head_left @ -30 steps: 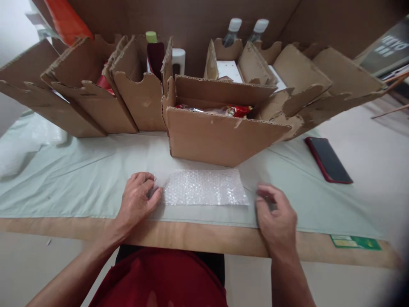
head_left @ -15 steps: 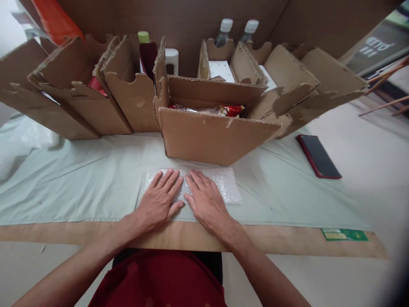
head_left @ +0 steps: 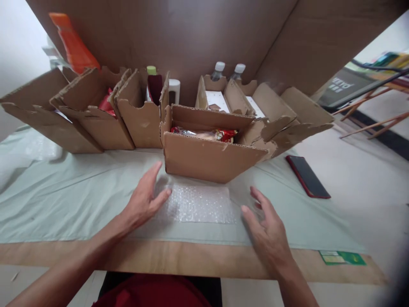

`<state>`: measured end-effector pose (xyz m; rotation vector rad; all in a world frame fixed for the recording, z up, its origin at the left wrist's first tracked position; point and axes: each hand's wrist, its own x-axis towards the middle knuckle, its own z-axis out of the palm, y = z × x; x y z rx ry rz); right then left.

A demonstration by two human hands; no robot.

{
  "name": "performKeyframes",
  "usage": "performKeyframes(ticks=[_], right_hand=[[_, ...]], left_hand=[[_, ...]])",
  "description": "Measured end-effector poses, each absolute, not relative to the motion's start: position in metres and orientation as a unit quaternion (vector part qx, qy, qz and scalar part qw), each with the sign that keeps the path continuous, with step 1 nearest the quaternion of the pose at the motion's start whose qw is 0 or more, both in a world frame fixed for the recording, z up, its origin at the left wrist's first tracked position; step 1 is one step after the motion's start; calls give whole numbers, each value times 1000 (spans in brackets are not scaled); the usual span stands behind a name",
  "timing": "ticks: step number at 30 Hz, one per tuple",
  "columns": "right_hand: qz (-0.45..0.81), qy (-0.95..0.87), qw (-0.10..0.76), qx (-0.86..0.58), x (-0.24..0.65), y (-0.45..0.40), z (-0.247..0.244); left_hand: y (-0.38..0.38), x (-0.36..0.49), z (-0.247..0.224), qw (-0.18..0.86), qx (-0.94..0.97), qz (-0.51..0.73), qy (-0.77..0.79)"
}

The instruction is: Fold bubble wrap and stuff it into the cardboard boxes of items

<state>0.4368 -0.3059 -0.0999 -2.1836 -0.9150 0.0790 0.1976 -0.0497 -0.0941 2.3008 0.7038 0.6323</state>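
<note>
A flat sheet of bubble wrap point(head_left: 201, 204) lies on the pale green cloth point(head_left: 96, 204) in front of the nearest cardboard box. My left hand point(head_left: 145, 196) is just off the sheet's left end, thumb and fingers apart, holding nothing. On the other side my right hand point(head_left: 266, 219) hovers past the sheet's right end, its fingers loosely curved and apart, with nothing in them. In the front cardboard box point(head_left: 211, 157) lie red and clear plastic packets point(head_left: 226, 135), partly hidden by its front wall.
More cardboard bins point(head_left: 140, 123) stand in a row behind, holding bottles point(head_left: 219, 70) and white boxes point(head_left: 217, 101). An orange bottle-shaped object point(head_left: 72, 44) rises at the left. A phone point(head_left: 308, 177) lies at the right; a green card point(head_left: 341, 257) is on the wooden edge.
Both hands have lifted from the bubble wrap and spread apart, left hand leftward and right hand rightward. The camera view has tilted up, so the boxes appear lower.
</note>
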Motion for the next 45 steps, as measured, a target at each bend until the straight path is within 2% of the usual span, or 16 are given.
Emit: performKeyframes(ticks=[4, 6, 11, 19, 21, 26, 28, 32, 35, 40, 42, 45], right_hand=[[74, -378, 461, -799, 451, -251, -86], [92, -387, 476, -784, 455, -233, -85], [99, -417, 477, -768, 455, -215, -91], [78, -440, 452, -772, 457, -196, -100], [72, -442, 459, -767, 458, -202, -97], [-62, -440, 454, -772, 436, -227, -80], [-67, -504, 398, -764, 411, -230, -75], [33, -663, 219, -715, 370, -228, -86], [37, -655, 160, -737, 383, -249, -105], [-72, -491, 210, -842, 451, -312, -118], [-84, -476, 240, -841, 463, -317, -114], [-49, -496, 275, -822, 460, -293, -109]], left_hand=[[-36, 241, -80, 452, 797, 308, 258], [-39, 250, -81, 479, 779, 311, 260], [-46, 234, -92, 447, 767, 313, 338], [-34, 234, -97, 458, 749, 334, 343], [-38, 229, -94, 429, 755, 352, 350], [-67, 206, -82, 229, 819, 435, 295], [-80, 200, -84, 197, 877, 373, 232], [-90, 189, -101, 176, 960, 153, 158], [-79, 168, -107, 194, 968, 73, 138], [-55, 129, -96, 283, 934, 111, 190], [-49, 125, -95, 267, 910, 172, 266], [-43, 131, -103, 184, 892, 231, 342]])
